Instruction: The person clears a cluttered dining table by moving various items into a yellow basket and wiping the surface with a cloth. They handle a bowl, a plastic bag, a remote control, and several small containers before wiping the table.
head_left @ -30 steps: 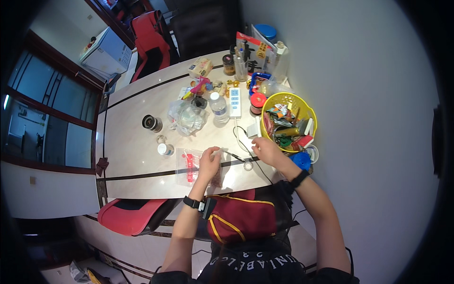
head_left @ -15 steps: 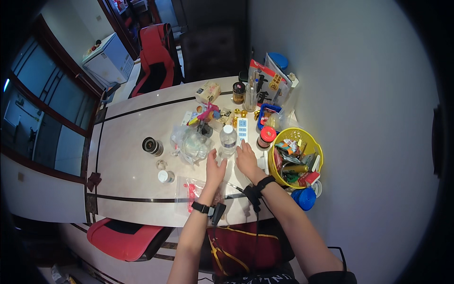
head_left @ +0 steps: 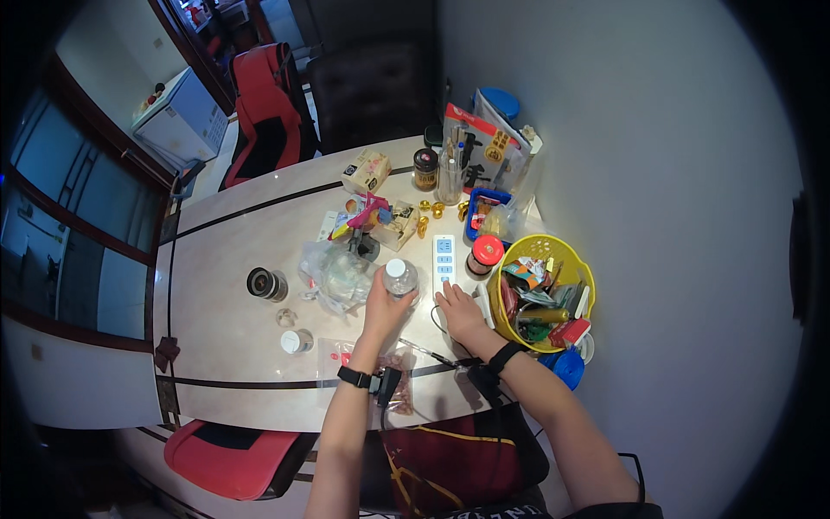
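Observation:
My left hand [head_left: 386, 310] is wrapped round a clear plastic bottle [head_left: 401, 282] with a white cap, which is upright over the table. To its right lies a white power strip [head_left: 443, 255] with light blue socket faces. At the near end of that strip is my right hand [head_left: 465, 317], fingers stretched forward and slightly apart, holding nothing. Whether its fingertips touch the strip I cannot tell. A jar with a red lid [head_left: 485, 256] stands beyond the right hand. Left of the bottle sits a crumpled clear plastic bag [head_left: 337, 275].
A yellow basket [head_left: 590, 298] full of packets stands right, by the wall. A dark cylindrical container [head_left: 266, 285] and a small white-lidded jar [head_left: 296, 342] are at left. A clear bag of reddish pieces [head_left: 399, 394] lies near the front edge. Black cables run from both wrists.
My left hand has closed round the bottle, which it was only beside before. The bottle has shifted left, away from the power strip. The whole view has shifted a little.

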Available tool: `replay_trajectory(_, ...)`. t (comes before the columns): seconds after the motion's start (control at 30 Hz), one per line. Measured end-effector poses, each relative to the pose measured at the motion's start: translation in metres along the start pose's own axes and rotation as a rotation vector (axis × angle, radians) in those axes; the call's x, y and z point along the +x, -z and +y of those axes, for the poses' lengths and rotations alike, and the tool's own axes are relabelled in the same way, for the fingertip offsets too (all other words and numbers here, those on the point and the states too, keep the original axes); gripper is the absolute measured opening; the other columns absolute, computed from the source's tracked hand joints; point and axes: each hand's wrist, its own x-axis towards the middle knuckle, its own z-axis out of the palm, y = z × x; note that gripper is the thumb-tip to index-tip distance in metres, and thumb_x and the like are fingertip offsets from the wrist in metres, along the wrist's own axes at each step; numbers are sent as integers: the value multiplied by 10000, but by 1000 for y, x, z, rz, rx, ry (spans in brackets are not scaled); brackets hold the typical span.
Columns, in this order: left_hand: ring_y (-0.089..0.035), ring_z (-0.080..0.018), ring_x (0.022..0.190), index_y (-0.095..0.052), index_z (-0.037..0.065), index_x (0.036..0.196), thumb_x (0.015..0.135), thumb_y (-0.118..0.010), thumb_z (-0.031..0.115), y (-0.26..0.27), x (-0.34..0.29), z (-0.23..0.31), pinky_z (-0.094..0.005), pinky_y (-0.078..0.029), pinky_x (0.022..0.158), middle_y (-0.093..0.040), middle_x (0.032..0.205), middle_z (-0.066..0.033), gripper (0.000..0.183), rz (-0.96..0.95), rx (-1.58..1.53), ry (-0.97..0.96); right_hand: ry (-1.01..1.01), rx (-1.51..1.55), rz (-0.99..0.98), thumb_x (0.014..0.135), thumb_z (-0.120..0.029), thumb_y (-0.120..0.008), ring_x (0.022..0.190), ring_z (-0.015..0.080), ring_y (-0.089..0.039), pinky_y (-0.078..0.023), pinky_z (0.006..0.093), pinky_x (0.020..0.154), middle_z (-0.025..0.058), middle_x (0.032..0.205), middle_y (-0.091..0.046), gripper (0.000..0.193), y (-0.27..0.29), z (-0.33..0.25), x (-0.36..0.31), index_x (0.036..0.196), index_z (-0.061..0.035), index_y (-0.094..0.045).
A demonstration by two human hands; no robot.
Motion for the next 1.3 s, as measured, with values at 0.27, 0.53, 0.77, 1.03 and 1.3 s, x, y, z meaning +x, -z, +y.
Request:
replay_trajectory(0.27, -553, -303, 1126, -382, 15, 1290, 699, -791, 128, 7, -29, -4, -367, -434, 952, -554, 1194, -188, 728, -23, 26, 15, 146, -99, -174, 795, -159, -537, 1231, 266, -469, -358, 473, 1029, 148, 1356, -466, 407, 37, -6, -17, 1194, -95, -582)
replay_trajectory(0.53, -556, -317, 1113, -398, 17, 1256, 699, -784, 109, 6, -30, -5, -371, -440, 941, -556, 1171, -189, 684, -26, 6, -2, -37, 152, 74, 820, -263, -567, 983, 346, -618, -506, 467, 830, 167, 1046, -631, 311, 134, 27, 75, 1032, -56, -660)
replay_trajectory(0.77, -558, -332, 1101, -405, 14, 1249, 690, -790, 107, 7, -29, 0, -376, -441, 939, -556, 1160, -202, 685, -23, 43, -4, -345, 3, -294, 823, -234, -543, 1049, 341, -622, -493, 448, 866, 188, 1115, -651, 315, 104, 65, 137, 1053, -87, -701)
replay_trajectory(1.03, -558, -344, 1095, -414, 17, 1244, 689, -796, 135, 9, -30, -1, -387, -448, 927, -555, 1157, -202, 684, -14, 118, -8, -624, 93, -428, 855, -464, -517, 1133, 305, -587, -367, 506, 971, 119, 1204, -632, 486, 83, 113, 141, 1138, -100, -669)
replay_trajectory(1.3, -554, -337, 1102, -409, 15, 1249, 686, -799, 136, 8, -29, 0, -381, -443, 935, -553, 1165, -196, 695, -21, 107, 6, -812, 425, -416, 782, -700, -531, 1207, 277, -529, -403, 352, 999, 139, 1326, -541, 794, 137, 125, 110, 1258, -66, -577)
